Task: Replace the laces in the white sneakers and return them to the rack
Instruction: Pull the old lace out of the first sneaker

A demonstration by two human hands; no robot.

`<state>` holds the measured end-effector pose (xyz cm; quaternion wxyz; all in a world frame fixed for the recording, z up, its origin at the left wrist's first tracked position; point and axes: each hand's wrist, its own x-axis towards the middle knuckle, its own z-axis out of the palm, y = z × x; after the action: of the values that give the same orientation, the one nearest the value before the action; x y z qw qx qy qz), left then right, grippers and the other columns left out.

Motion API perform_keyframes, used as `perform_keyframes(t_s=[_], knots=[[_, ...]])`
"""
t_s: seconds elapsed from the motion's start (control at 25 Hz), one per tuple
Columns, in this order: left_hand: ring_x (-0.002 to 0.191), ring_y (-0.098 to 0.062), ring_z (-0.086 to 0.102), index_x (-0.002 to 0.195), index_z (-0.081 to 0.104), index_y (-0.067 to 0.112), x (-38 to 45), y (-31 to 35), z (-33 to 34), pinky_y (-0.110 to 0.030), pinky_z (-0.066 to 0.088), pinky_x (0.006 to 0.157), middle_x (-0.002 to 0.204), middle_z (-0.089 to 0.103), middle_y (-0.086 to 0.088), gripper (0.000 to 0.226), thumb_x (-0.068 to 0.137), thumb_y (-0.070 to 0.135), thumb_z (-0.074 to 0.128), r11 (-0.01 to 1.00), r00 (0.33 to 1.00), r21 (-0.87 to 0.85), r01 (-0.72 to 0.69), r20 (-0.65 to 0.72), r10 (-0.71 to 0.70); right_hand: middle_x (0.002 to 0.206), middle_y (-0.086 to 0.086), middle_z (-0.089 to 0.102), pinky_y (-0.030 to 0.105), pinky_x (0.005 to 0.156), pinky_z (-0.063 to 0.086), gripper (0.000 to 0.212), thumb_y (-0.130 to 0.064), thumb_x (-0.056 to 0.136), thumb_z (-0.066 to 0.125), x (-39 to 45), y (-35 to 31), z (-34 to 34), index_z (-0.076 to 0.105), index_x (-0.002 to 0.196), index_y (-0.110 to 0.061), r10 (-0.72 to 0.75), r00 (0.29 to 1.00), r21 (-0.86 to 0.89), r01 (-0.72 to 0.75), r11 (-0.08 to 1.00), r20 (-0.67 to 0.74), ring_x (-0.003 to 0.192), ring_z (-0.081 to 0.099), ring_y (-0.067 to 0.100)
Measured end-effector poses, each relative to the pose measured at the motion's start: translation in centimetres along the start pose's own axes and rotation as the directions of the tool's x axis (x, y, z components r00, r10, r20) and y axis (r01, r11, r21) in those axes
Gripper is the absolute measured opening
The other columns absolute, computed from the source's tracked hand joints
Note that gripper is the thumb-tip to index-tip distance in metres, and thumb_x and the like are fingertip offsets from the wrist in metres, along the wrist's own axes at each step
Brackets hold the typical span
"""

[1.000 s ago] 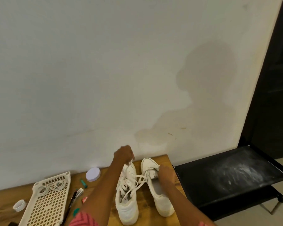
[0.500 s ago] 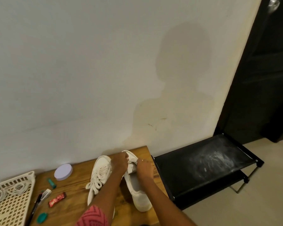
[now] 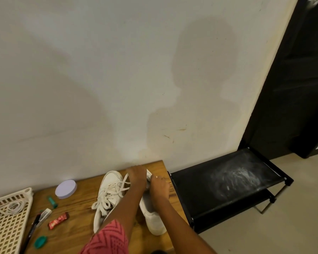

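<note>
Two white sneakers on wooden worktop (image 3: 77, 208) against wall. Left hand (image 3: 137, 177) and right hand (image 3: 159, 186) both curled on toe end of unlaced sneaker (image 3: 152, 215) at worktop's right edge. Laced sneaker (image 3: 108, 195) just left of it, loose laces (image 3: 116, 187) spilling over its top. Black shoe rack (image 3: 220, 182) beside worktop on right. Left of shoes: lilac round lid (image 3: 66, 189), red wrapper (image 3: 58, 220), green cap (image 3: 40, 241), cream perforated tray (image 3: 7, 228) holding coiled white cord (image 3: 9, 208).

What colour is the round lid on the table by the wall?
Pale lilac: the round lid shows plainly in the head view, left of the sneakers.
</note>
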<state>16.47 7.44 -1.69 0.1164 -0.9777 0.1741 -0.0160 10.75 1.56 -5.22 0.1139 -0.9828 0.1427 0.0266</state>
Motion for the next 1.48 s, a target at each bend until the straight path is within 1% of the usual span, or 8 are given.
perform_keyframes(t_s=[0.16,0.32,0.4,0.48,0.56,0.84,1.12,1.48], knots=[[0.101,-0.015,0.059,0.109,0.057,0.016,-0.8,-2.3,-1.1,-0.026,0.043,0.083,0.111,0.060,-0.001,0.017,0.095,0.012,0.048,0.995,0.995,-0.067,0.074,-0.067,-0.078,0.126,0.014,0.051,0.030,0.092,0.047,0.031,-0.018,0.098,0.045,-0.4,-0.2,-0.6,0.040,0.126,-0.008,0.024,1.000,-0.024,-0.024,0.999,0.006,0.113,0.052,0.024],[0.070,-0.013,0.061,0.084,0.061,0.017,-3.0,-5.9,-1.4,-0.024,0.043,0.060,0.082,0.063,0.001,0.011,0.079,0.015,0.071,0.959,0.959,-0.216,0.181,-0.177,-0.221,0.124,0.013,0.052,0.030,0.088,0.047,0.027,-0.015,0.099,0.041,-1.1,-0.7,-1.1,0.041,0.124,-0.008,-0.008,1.000,-0.049,0.008,0.999,0.003,0.109,0.053,0.023],[0.082,-0.014,0.062,0.094,0.059,0.017,-4.0,-6.6,-0.3,-0.024,0.046,0.066,0.094,0.063,-0.001,0.007,0.088,0.013,0.060,0.947,0.965,-0.248,0.204,-0.112,-0.237,0.123,0.013,0.052,0.030,0.086,0.047,0.026,-0.014,0.099,0.041,-1.3,-1.0,-1.5,0.041,0.124,-0.008,-0.023,1.000,-0.065,0.023,0.998,0.004,0.108,0.054,0.023],[0.106,-0.016,0.058,0.112,0.054,0.016,-4.0,-7.1,2.0,-0.024,0.046,0.084,0.116,0.059,-0.002,0.019,0.097,0.011,0.043,0.928,0.956,-0.264,0.263,-0.057,-0.288,0.124,0.013,0.052,0.029,0.084,0.046,0.027,-0.013,0.100,0.038,-1.3,-1.0,-1.6,0.040,0.126,-0.007,-0.032,0.999,-0.075,0.032,0.997,0.005,0.108,0.055,0.023],[0.115,-0.016,0.054,0.116,0.055,0.017,-3.7,-7.7,2.9,-0.024,0.045,0.092,0.123,0.057,-0.001,0.025,0.097,0.011,0.040,0.937,0.963,-0.245,0.248,-0.044,-0.266,0.124,0.014,0.051,0.029,0.085,0.044,0.027,-0.011,0.100,0.036,-1.1,-1.0,-1.5,0.039,0.126,-0.007,-0.042,0.999,-0.093,0.042,0.995,0.006,0.110,0.054,0.024],[0.116,-0.019,0.051,0.113,0.063,0.027,-0.9,-3.7,1.1,-0.030,0.039,0.093,0.118,0.062,0.004,0.024,0.092,0.035,0.053,0.959,0.994,-0.262,0.110,0.041,-0.103,0.121,0.014,0.052,0.029,0.081,0.043,0.024,-0.013,0.099,0.039,-0.6,-0.9,-1.1,0.041,0.123,-0.007,-0.063,0.998,-0.089,0.064,0.994,0.017,0.107,0.055,0.023],[0.101,-0.015,0.063,0.101,0.065,0.024,-0.3,-1.5,1.3,-0.025,0.045,0.081,0.104,0.068,0.003,0.015,0.091,0.022,0.053,0.986,0.988,-0.075,0.148,0.057,-0.144,0.121,0.014,0.052,0.031,0.089,0.044,0.029,-0.022,0.098,0.044,-0.1,-0.7,-0.8,0.042,0.124,-0.007,-0.084,0.996,-0.040,0.085,0.996,0.015,0.110,0.054,0.025],[0.104,-0.017,0.060,0.100,0.062,0.022,-1.0,-0.7,2.0,-0.027,0.043,0.082,0.107,0.065,0.001,0.019,0.093,0.015,0.046,0.993,0.995,-0.066,0.100,0.015,-0.100,0.120,0.015,0.053,0.031,0.088,0.047,0.032,-0.020,0.097,0.049,0.2,-1.3,-0.1,0.042,0.125,-0.005,-0.020,1.000,0.026,0.020,0.999,0.000,0.107,0.055,0.024]])
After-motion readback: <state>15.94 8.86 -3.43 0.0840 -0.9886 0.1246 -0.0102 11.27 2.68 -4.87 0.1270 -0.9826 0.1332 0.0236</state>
